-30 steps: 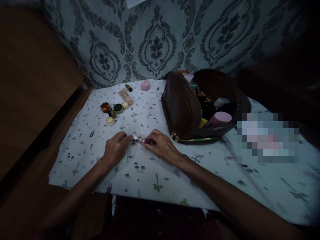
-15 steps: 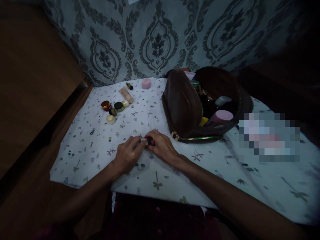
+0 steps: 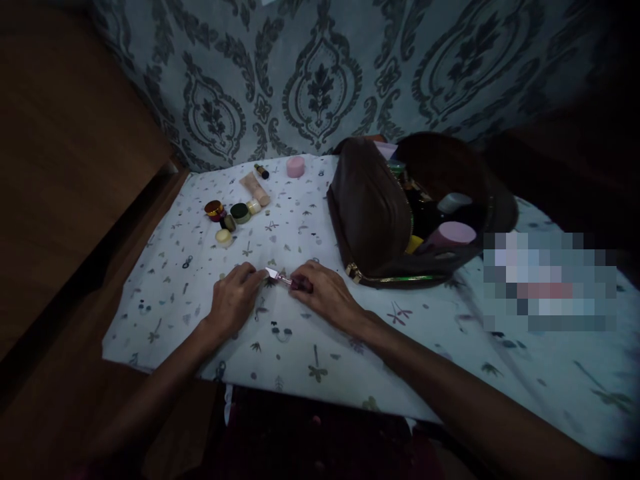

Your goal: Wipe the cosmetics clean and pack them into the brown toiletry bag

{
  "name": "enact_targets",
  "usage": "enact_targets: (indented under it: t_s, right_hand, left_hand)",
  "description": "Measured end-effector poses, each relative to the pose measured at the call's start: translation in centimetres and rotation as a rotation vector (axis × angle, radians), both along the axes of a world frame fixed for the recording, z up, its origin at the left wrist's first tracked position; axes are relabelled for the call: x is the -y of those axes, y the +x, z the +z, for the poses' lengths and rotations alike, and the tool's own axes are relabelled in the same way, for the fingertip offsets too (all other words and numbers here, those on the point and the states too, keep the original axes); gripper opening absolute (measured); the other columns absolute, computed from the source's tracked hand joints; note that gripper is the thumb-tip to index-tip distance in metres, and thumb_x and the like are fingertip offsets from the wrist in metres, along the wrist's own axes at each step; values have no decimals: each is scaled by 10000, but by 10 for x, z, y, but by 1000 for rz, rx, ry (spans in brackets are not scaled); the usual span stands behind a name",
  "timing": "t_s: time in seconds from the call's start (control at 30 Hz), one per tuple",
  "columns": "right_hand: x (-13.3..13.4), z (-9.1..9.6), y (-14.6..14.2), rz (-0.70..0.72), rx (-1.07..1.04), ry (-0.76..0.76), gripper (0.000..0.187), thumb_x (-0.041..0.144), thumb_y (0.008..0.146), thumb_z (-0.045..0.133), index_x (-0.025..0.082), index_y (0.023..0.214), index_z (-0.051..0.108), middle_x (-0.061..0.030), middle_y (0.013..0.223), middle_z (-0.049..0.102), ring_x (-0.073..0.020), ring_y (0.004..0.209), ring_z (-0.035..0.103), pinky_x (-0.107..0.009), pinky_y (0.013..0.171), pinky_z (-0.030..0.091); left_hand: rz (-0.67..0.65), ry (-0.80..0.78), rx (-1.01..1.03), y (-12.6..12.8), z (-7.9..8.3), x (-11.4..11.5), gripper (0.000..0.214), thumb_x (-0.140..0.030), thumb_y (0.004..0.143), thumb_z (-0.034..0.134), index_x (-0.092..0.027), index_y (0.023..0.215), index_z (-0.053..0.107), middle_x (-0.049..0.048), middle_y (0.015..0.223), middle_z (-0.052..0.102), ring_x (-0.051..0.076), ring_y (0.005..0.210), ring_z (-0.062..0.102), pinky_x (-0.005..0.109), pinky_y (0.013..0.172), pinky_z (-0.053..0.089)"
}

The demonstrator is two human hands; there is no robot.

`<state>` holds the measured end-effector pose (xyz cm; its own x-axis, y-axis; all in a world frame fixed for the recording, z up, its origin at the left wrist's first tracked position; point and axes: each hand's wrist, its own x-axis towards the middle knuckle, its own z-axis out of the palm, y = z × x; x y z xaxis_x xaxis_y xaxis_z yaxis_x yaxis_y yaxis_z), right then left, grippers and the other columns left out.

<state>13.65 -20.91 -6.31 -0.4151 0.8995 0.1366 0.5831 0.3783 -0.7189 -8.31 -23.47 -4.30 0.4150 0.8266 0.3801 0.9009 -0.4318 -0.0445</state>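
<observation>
Holding the slim tube (image 3: 285,279) by its dark end, your right hand (image 3: 323,291) is closed snug. Long axis runs left, pale tip at your left hand (image 3: 233,298), can't tell if that's pinching. Sits midway between the table's (image 3: 300,233) front and back edges.

From afar, I see the bag (image 3: 370,207) on the cloth (image 3: 310,230), right of the jars (image 3: 240,214); the held tube (image 3: 286,281) is before them (between left hand (image 3: 233,297) and right hand (image 3: 325,293)).
</observation>
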Motion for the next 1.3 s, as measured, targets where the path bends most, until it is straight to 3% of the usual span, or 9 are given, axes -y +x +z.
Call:
enact_targets:
  t_s: [0.17,0.4,0.57,0.7,0.9,1.1,1.3]
  right_hand:
    - [2,2,-1,5,55,29,159,336,823,707,203,889,652,-40,925,568,-162,756,550,-293,684,408]
    - [5,7,-3,-37,-44,-24,79,189,825,657,208,824,581,-1,820,585,-147,718,535,-266,653,379]
    - [6,4,-5,-47,-28,-23,114,161,798,664,209,814,561,8,799,577,-138,687,506,-264,646,347]
    - [6,1,-5,-42,-9,16,130,134,784,652,208,839,560,7,811,568,-134,683,491,-258,638,336]
    - [7,2,-5,-34,-11,21,111,151,807,653,199,796,554,17,784,554,-118,661,485,-236,615,329]
    - [7,5,-4,-27,32,4,95,175,812,682,208,866,610,7,822,588,-125,682,513,-242,639,356]
    - [3,8,-1,14,50,-9,129,276,837,695,206,942,668,-18,876,639,-145,735,561,-264,684,394]
  left_hand:
    - [-23,20,27,-2,-2,0,232,-165,949,499,-230,1086,674,43,916,651,151,771,584,228,587,424]
    - [-81,49,52,1,-1,7,221,-142,937,504,-201,1074,667,43,886,657,151,746,602,232,576,437]
    - [-199,115,103,25,3,14,236,-132,948,477,-205,1108,633,51,939,674,155,842,636,235,637,490]
    - [-239,164,20,42,2,14,221,-131,958,453,-186,1088,623,50,910,682,161,799,631,233,575,476]
    - [-143,141,-60,26,2,8,237,-102,923,504,-204,1090,636,42,929,677,173,819,625,224,544,434]
    - [-7,61,-16,5,2,1,191,-181,938,539,-215,1072,671,33,897,654,150,753,593,229,574,414]
    - [-9,25,14,1,-1,1,221,-178,952,507,-214,1089,676,36,892,638,146,756,581,227,584,416]
